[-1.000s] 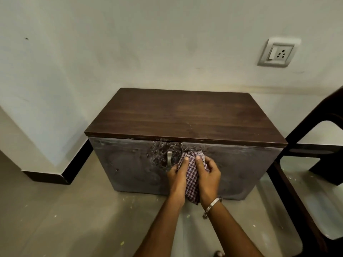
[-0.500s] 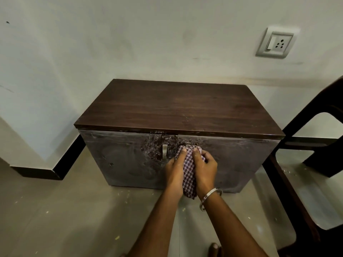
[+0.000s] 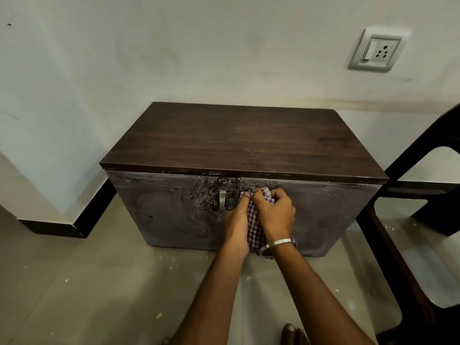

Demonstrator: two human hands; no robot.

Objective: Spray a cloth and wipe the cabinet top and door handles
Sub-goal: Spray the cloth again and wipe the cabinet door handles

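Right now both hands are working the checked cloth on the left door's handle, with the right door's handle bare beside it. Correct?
Not quite. The head view shows the left hand and the right hand working the checked cloth at the top inner corner of the right door. The bare metal handle beside it is on the left door.

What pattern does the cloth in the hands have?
A small check of dark red and white, seen in the head view on the cloth.
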